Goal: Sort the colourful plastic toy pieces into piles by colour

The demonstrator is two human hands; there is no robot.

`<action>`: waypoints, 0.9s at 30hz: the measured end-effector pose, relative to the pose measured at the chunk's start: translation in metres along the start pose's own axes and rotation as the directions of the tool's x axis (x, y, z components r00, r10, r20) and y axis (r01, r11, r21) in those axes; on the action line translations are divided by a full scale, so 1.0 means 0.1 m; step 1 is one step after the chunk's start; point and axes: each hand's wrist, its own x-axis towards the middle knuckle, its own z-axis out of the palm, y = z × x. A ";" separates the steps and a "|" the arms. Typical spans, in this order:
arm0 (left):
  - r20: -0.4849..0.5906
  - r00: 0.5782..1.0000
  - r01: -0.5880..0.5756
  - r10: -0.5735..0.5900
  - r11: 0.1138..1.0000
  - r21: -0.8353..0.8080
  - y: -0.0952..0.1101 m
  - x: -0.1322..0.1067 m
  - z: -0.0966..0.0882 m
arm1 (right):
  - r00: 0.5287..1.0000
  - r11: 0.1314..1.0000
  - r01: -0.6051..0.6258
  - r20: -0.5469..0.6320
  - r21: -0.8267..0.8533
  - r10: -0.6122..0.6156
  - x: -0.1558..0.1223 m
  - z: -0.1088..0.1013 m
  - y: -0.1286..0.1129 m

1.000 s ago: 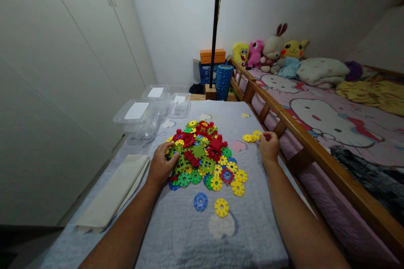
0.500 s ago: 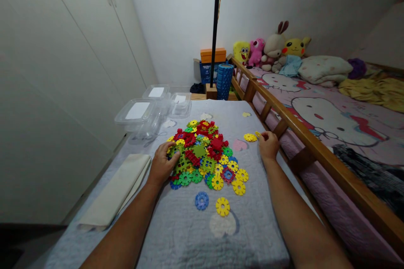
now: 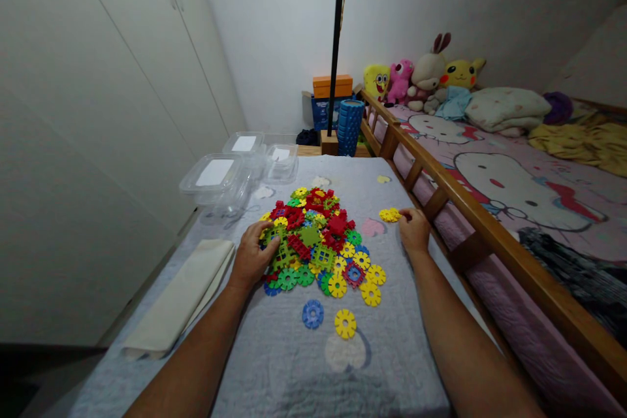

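Openly, left hand [image 3: 252,255] covers pile [image 3: 321,241]; right hand [image 3: 415,232], grip unclear, touches yellow discs [image 3: 389,215].

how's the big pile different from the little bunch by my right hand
The big pile is heaped, mixing red, green, yellow, blue; the little bunch is flat, all yellow. The left hand rests on the pile; the right hand touches the bunch. Both lie on the quilt.

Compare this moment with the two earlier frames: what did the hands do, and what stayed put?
The right hand slid slightly left, bringing its yellow piece up against the small yellow pile. Whether its grip has let go is unclear. The left hand stayed on the left edge of the mixed pile. The loose blue disc and yellow disc did not move.
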 end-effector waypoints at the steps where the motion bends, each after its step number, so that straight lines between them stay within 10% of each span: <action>1: 0.001 1.000 0.000 0.000 1.000 -0.002 0.00 0.00 0.00 | 1.000 1.000 0.000 -0.002 0.009 0.000 0.00 0.00 0.00; 16: 0.014 1.000 -0.013 0.013 1.000 0.020 0.02 0.01 -0.03 | 0.970 0.975 0.179 0.143 0.135 -0.197 -0.15 -0.01 -0.40; 23: 0.005 1.000 -0.015 0.015 1.000 0.015 0.01 0.01 -0.01 | 0.639 0.875 0.379 0.599 0.303 -0.484 -0.43 -0.01 -0.86; 27: 0.004 1.000 -0.013 0.013 1.000 0.025 0.01 0.01 -0.01 | 0.527 0.851 0.441 0.686 0.285 -0.503 -0.49 0.01 -0.93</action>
